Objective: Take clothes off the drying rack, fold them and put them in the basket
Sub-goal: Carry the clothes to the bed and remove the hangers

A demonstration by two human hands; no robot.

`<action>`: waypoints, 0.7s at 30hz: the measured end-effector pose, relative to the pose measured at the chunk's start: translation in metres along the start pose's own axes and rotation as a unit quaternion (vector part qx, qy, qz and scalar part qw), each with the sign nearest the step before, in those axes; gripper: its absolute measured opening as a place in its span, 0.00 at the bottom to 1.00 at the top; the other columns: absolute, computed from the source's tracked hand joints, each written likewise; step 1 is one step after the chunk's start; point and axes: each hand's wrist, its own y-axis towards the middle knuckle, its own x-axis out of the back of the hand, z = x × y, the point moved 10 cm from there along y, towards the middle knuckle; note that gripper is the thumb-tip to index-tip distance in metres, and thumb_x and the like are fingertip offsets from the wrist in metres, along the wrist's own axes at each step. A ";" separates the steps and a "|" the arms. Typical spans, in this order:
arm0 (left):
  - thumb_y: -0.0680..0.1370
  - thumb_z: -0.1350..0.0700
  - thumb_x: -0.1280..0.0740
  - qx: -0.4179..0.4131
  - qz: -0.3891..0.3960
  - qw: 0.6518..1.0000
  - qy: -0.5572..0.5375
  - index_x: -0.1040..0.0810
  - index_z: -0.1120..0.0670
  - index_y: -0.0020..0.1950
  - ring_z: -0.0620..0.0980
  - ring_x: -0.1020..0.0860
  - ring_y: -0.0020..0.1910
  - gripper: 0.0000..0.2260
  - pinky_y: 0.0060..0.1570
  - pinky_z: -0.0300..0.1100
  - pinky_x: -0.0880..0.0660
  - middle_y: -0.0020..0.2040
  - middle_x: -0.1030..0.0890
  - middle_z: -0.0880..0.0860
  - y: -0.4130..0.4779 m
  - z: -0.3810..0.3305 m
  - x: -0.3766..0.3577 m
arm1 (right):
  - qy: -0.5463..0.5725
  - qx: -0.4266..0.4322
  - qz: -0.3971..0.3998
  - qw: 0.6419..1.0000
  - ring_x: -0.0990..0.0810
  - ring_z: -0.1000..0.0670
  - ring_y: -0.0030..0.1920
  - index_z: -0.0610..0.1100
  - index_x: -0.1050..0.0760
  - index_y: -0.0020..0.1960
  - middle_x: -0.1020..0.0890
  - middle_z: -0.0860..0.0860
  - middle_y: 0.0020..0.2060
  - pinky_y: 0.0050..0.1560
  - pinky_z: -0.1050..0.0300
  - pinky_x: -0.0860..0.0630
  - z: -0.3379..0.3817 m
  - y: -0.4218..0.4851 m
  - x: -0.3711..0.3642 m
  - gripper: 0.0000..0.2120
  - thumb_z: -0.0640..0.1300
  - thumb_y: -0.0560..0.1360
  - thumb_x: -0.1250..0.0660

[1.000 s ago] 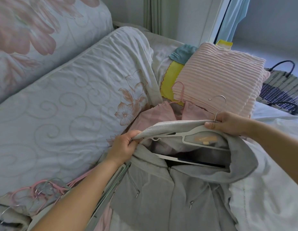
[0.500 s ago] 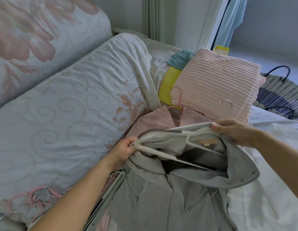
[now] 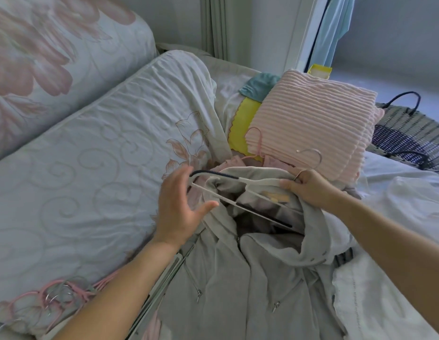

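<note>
A grey zip hoodie lies on the bed in front of me. A white hanger with dark grip strips sticks out of its neck to the left. My right hand grips the hanger at the base of its metal hook, together with the hood's edge. My left hand hovers beside the hanger's left end with fingers spread, holding nothing. A woven basket with dark handles stands at the far right beyond the bed.
A folded pink ribbed blanket lies on yellow and teal cloths at the back. A pink garment on a pink hanger lies under the hoodie. Pink hangers are piled at lower left by a large quilted pillow.
The hanger's left end has slid out of the hoodie's shoulder. My left hand has let go of the fabric and opened. My right hand keeps its hold.
</note>
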 end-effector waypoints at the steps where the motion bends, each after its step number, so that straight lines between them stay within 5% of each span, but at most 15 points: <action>1: 0.70 0.34 0.33 -0.059 0.035 0.997 0.046 0.31 0.58 0.69 0.51 0.30 0.64 0.36 0.68 0.52 0.36 0.64 0.26 0.53 0.006 -0.020 -0.014 | -0.009 0.015 0.009 1.000 0.26 0.48 0.39 0.37 0.24 0.45 0.23 0.45 0.37 0.41 0.54 0.31 0.006 -0.001 -0.010 0.09 0.44 0.76 0.32; 4: 0.72 0.42 0.29 -0.086 0.144 0.980 0.110 0.25 0.54 0.64 0.52 0.23 0.58 0.25 0.66 0.61 0.35 0.57 0.20 0.51 0.009 -0.049 -0.059 | 0.004 0.035 0.028 0.999 0.27 0.51 0.38 0.41 0.25 0.40 0.26 0.50 0.34 0.41 0.56 0.31 0.013 -0.003 -0.034 0.07 0.40 0.72 0.27; 7: 0.69 0.50 0.24 -0.097 0.145 0.978 0.119 0.20 0.53 0.54 0.54 0.21 0.44 0.16 0.48 0.51 0.26 0.45 0.20 0.50 0.002 -0.059 -0.073 | 0.033 0.020 0.041 0.998 0.27 0.54 0.36 0.46 0.24 0.38 0.24 0.53 0.33 0.41 0.58 0.30 0.012 -0.013 -0.032 0.09 0.40 0.69 0.24; 10: 0.70 0.49 0.26 -0.079 0.172 0.968 0.164 0.19 0.51 0.50 0.54 0.24 0.44 0.11 0.44 0.47 0.29 0.43 0.22 0.50 -0.004 -0.052 -0.082 | 0.037 0.017 0.064 0.997 0.25 0.55 0.37 0.47 0.24 0.40 0.22 0.52 0.36 0.41 0.59 0.30 0.008 -0.024 -0.027 0.09 0.38 0.69 0.24; 14: 0.76 0.48 0.38 -0.012 0.233 0.966 0.112 0.18 0.47 0.47 0.52 0.22 0.41 0.09 0.43 0.45 0.30 0.40 0.20 0.49 -0.013 -0.032 -0.084 | 0.053 0.010 0.074 0.996 0.20 0.52 0.45 0.49 0.22 0.51 0.18 0.50 0.43 0.50 0.57 0.25 -0.002 -0.032 -0.027 0.15 0.39 0.68 0.23; 18: 0.78 0.51 0.33 0.044 0.230 0.969 0.083 0.17 0.45 0.45 0.41 0.25 0.32 0.05 0.39 0.42 0.28 0.34 0.23 0.43 -0.020 -0.002 -0.046 | -0.047 -0.014 0.052 0.997 0.20 0.52 0.45 0.57 0.22 0.51 0.18 0.54 0.42 0.49 0.54 0.24 -0.033 -0.039 -0.013 0.15 0.45 0.68 0.24; 21: 0.77 0.51 0.31 0.121 0.232 0.962 0.075 0.17 0.45 0.46 0.35 0.25 0.34 0.03 0.34 0.34 0.33 0.34 0.21 0.41 -0.039 0.031 -0.005 | -0.103 -0.044 0.006 0.994 0.20 0.47 0.49 0.52 0.20 0.57 0.17 0.52 0.47 0.52 0.50 0.24 -0.057 -0.043 0.003 0.13 0.44 0.73 0.28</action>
